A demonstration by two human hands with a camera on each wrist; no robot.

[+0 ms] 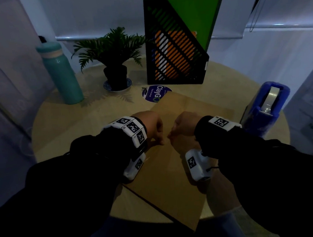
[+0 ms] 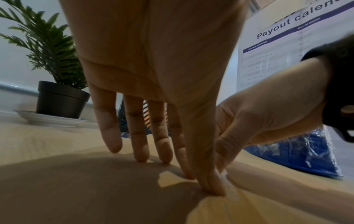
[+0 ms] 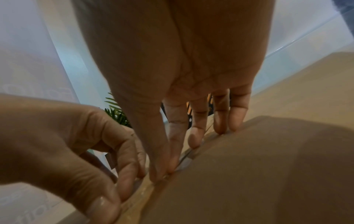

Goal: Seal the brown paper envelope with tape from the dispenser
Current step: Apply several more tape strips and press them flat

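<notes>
The brown paper envelope [image 1: 165, 175] lies flat on the round table, slanting toward me. Both hands meet over its middle. My left hand [image 1: 160, 139] keeps its fingers straight, with the fingertips and thumb [image 2: 215, 189] pressing down on the envelope [image 2: 86, 189]. My right hand [image 1: 171, 135] pinches a short strip of clear tape [image 3: 184, 161] between thumb and forefinger, right at the paper [image 3: 258, 174]. The tape [image 2: 229, 184] shows as a glossy patch beside my left thumb. The blue tape dispenser [image 1: 266, 108] stands at the table's right edge, behind my right wrist.
At the back stand a teal bottle [image 1: 61, 73], a potted plant [image 1: 113, 54] on a saucer and a black slotted file holder [image 1: 175, 48] with green folders. A round sticker [image 1: 155, 95] lies beyond the envelope. A payout calendar sheet [image 2: 287, 45] hangs to the right.
</notes>
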